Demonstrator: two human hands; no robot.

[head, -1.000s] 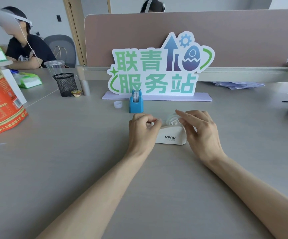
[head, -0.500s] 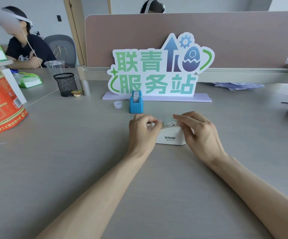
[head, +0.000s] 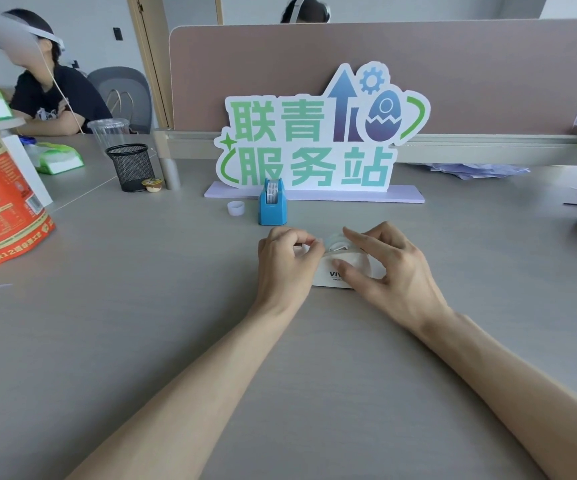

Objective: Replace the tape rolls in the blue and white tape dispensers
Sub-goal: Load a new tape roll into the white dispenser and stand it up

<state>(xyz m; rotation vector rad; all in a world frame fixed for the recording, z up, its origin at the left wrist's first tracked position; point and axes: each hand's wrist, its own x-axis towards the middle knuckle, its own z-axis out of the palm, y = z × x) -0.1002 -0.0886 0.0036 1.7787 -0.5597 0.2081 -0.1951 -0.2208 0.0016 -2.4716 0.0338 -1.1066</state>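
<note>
Right-hand grip pinches the clear tape roll in the white plastic tape dispenser, left-hand grip clamps its front end, so I'd press straight down, gently.

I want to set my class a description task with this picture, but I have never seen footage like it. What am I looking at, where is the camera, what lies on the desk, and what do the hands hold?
There is no machine here. A person wears a camera on the head, so you look forward and down along their bare arms. On the grey desk stand a white tape dispenser, a blue tape dispenser behind it, a small white cap, a black mesh cup and a green-lettered sign. The left hand curls round the white dispenser's left end. The right hand pinches the clear tape roll seated in it, between thumb and forefinger.
</note>
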